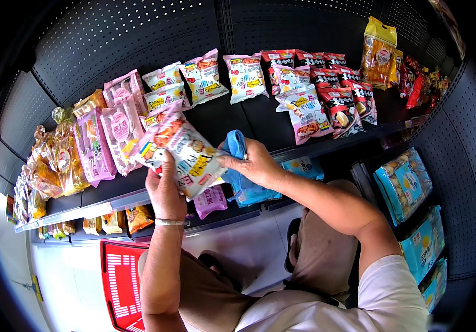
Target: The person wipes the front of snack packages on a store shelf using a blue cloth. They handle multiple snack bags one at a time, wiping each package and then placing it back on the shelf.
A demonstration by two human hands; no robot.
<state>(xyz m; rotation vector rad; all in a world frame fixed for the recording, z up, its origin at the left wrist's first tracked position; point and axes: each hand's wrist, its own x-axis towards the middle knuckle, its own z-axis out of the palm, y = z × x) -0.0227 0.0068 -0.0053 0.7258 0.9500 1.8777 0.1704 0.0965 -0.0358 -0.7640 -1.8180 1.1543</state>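
Between my two hands, above the front edge of the shelf (221, 119), is a pink and white snack bag (181, 149) with cartoon print, tilted. My left hand (166, 188) grips its lower left side, thumb on the front. With my right hand (254, 166) I pinch the bag's right edge. A folded blue cloth (235, 146) is also in the right hand, pressed beside the bag. Matching snack bags (203, 76) stand behind it on the shelf. The fingers behind the bag are hidden.
Pink bread packs (121, 130) and brown bread bags (63, 160) fill the shelf's left. Red and black snack bags (337, 105) and a yellow bag (379, 55) stand right. Blue packs (404, 185) sit at far right. A red basket (117, 246) is on the floor by my left leg.
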